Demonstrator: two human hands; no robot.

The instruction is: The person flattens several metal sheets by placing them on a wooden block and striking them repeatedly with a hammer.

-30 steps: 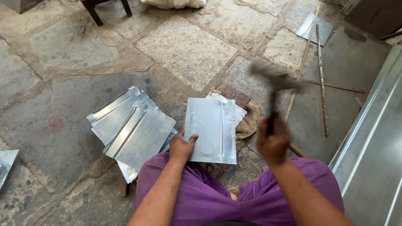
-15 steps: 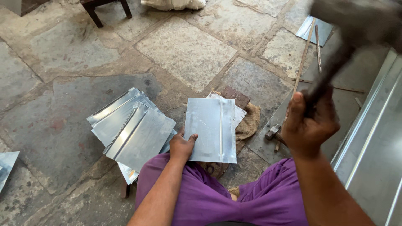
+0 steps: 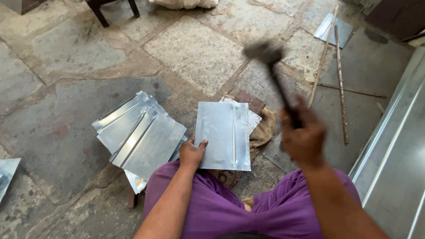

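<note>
A rectangular metal sheet [image 3: 223,135] with a raised seam down its right side lies flat in front of my knees. My left hand [image 3: 192,152] presses on its near left corner. My right hand [image 3: 303,135] grips the dark handle of a hammer [image 3: 270,62], whose blurred head is raised above and beyond the sheet. Under the sheet lie another sheet's corner and a piece of burlap sacking [image 3: 262,128]. I sit on the stone floor in purple trousers [image 3: 221,208].
A stack of folded metal sheets [image 3: 139,137] lies to the left of the work sheet. Long metal rods [image 3: 340,79] and a wooden stick [image 3: 322,57] lie to the right. A large metal panel [image 3: 394,163] runs along the right edge. Another sheet's corner [image 3: 6,175] shows far left.
The hammer rose high on the right half a second ago and has now swung left and down toward the sheet. My left hand has stayed on the sheet's corner.
</note>
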